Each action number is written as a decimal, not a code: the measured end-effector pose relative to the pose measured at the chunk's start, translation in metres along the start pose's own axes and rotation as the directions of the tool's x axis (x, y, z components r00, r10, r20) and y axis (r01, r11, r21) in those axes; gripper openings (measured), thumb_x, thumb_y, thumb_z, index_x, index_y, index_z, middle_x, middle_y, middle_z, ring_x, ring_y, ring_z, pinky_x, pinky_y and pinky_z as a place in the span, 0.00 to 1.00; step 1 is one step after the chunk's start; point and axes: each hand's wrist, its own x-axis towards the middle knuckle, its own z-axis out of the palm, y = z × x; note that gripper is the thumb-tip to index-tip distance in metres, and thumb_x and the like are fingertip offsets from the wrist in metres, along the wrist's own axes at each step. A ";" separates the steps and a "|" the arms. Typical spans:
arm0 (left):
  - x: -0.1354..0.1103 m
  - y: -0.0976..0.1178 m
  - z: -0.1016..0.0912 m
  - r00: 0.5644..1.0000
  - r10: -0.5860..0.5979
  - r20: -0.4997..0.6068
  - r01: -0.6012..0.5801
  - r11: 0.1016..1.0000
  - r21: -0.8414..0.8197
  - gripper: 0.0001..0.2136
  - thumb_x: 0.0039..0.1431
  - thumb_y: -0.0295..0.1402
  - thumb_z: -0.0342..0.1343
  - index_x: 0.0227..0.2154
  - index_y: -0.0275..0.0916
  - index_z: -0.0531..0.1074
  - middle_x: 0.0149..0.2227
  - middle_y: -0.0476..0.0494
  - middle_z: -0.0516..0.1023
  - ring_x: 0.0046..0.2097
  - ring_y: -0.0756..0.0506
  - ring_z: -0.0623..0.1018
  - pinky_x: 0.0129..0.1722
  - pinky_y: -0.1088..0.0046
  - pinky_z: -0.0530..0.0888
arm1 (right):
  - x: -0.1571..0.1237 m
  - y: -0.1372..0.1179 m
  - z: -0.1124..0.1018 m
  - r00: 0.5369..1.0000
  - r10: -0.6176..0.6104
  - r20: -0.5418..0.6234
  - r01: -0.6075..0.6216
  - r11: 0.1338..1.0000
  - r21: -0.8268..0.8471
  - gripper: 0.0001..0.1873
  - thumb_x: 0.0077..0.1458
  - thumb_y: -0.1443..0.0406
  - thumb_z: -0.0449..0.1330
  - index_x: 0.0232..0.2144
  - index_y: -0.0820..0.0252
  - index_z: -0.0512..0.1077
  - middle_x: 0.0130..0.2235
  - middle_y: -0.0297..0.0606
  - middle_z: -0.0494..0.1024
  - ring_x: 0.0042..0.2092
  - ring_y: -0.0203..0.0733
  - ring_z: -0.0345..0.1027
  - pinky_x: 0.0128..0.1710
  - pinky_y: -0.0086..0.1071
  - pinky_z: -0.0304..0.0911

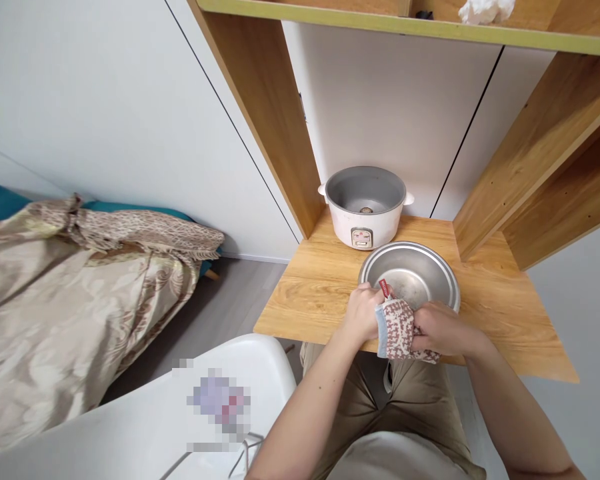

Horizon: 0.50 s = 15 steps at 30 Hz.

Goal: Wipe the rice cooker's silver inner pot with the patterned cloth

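Both of my hands are at the near rim of a silver inner pot [425, 267], which rests on the wooden desk near its front edge. My left hand [366, 310] is closed at the rim's left front, with a patterned cloth [400, 327] against its fingers. My right hand [443, 328] grips the cloth's other side, fingers curled into it. The cloth is brown and white with a blue edge and a red tag, and it hangs over the pot's front. Behind the pot stands a white rice cooker body [365, 223], lidless and with its grey inside showing.
The wooden desk [305, 287] has upright boards at both sides and a shelf [430, 27] above, where white tissue [486, 10] lies. A white chair [260, 360] with a blurred item stands at lower left. A sofa [80, 300] draped with cloth is further left.
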 end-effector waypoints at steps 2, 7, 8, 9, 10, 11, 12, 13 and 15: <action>0.000 0.000 0.000 1.000 0.003 -0.004 -0.003 1.000 0.023 0.06 0.54 0.35 0.53 0.30 0.39 0.71 0.21 0.50 0.74 0.25 0.48 0.72 0.34 0.69 0.63 | 0.000 -0.003 0.001 0.999 0.044 0.012 -0.044 0.999 -0.026 0.20 0.54 0.51 0.56 0.27 0.61 0.74 0.27 0.36 0.76 0.27 0.35 0.63 0.26 0.30 0.45; 0.001 0.000 0.001 0.998 -0.046 0.042 0.041 0.993 0.108 0.08 0.57 0.33 0.51 0.25 0.38 0.70 0.17 0.50 0.71 0.20 0.50 0.66 0.31 0.69 0.62 | 0.002 -0.011 0.005 0.994 0.101 -0.034 -0.104 0.988 -0.113 0.20 0.55 0.50 0.56 0.27 0.60 0.75 0.28 0.39 0.77 0.28 0.39 0.68 0.25 0.32 0.44; 0.002 0.000 0.002 0.997 -0.062 0.049 0.056 0.992 0.113 0.09 0.57 0.32 0.50 0.24 0.39 0.70 0.16 0.50 0.70 0.20 0.50 0.65 0.31 0.70 0.62 | 0.002 -0.013 0.006 0.994 0.102 -0.042 -0.106 0.987 -0.120 0.21 0.55 0.49 0.55 0.27 0.60 0.75 0.28 0.39 0.78 0.28 0.39 0.69 0.25 0.32 0.44; 0.002 0.000 0.002 0.996 -0.074 0.053 0.068 0.991 0.115 0.09 0.58 0.32 0.50 0.24 0.39 0.70 0.16 0.50 0.69 0.20 0.50 0.65 0.31 0.70 0.61 | 0.002 -0.014 0.007 0.993 0.105 -0.045 -0.110 0.986 -0.124 0.21 0.55 0.49 0.55 0.27 0.60 0.75 0.28 0.40 0.78 0.28 0.40 0.69 0.25 0.32 0.45; 0.003 -0.001 0.002 0.995 -0.081 0.054 0.074 0.991 0.114 0.09 0.58 0.32 0.49 0.25 0.39 0.71 0.16 0.50 0.69 0.20 0.50 0.65 0.30 0.70 0.61 | 0.003 -0.015 0.008 0.993 0.109 -0.048 -0.115 0.985 -0.127 0.22 0.56 0.48 0.54 0.27 0.60 0.75 0.28 0.41 0.78 0.28 0.40 0.69 0.26 0.32 0.45; 0.003 -0.001 0.002 0.995 -0.084 0.052 0.078 0.991 0.112 0.09 0.58 0.32 0.49 0.25 0.39 0.71 0.16 0.50 0.69 0.20 0.49 0.64 0.30 0.70 0.61 | 0.003 -0.015 0.009 0.992 0.112 -0.053 -0.118 0.985 -0.129 0.22 0.56 0.48 0.54 0.27 0.59 0.75 0.28 0.41 0.78 0.28 0.40 0.69 0.26 0.32 0.45; 0.003 -0.002 0.003 0.996 -0.081 0.048 0.076 0.991 0.111 0.09 0.58 0.32 0.49 0.26 0.39 0.72 0.16 0.50 0.69 0.21 0.49 0.65 0.30 0.70 0.61 | 0.003 -0.015 0.010 0.992 0.107 -0.060 -0.114 0.985 -0.126 0.22 0.56 0.49 0.54 0.27 0.59 0.75 0.28 0.41 0.78 0.28 0.39 0.68 0.26 0.32 0.45; 0.003 -0.002 0.003 0.996 -0.075 0.046 0.069 0.991 0.111 0.09 0.58 0.33 0.49 0.26 0.39 0.72 0.16 0.50 0.69 0.21 0.49 0.65 0.30 0.70 0.61 | 0.003 -0.014 0.010 0.993 0.096 -0.069 -0.104 0.987 -0.119 0.21 0.56 0.49 0.55 0.26 0.59 0.75 0.28 0.40 0.78 0.27 0.39 0.68 0.26 0.32 0.44; 0.002 -0.003 0.003 0.997 -0.051 0.050 0.045 0.992 0.114 0.09 0.57 0.35 0.51 0.26 0.39 0.72 0.17 0.50 0.69 0.22 0.48 0.65 0.30 0.70 0.61 | 0.003 -0.011 0.010 0.995 0.063 -0.080 -0.070 0.993 -0.095 0.20 0.56 0.50 0.55 0.26 0.59 0.75 0.27 0.39 0.78 0.26 0.37 0.65 0.26 0.31 0.43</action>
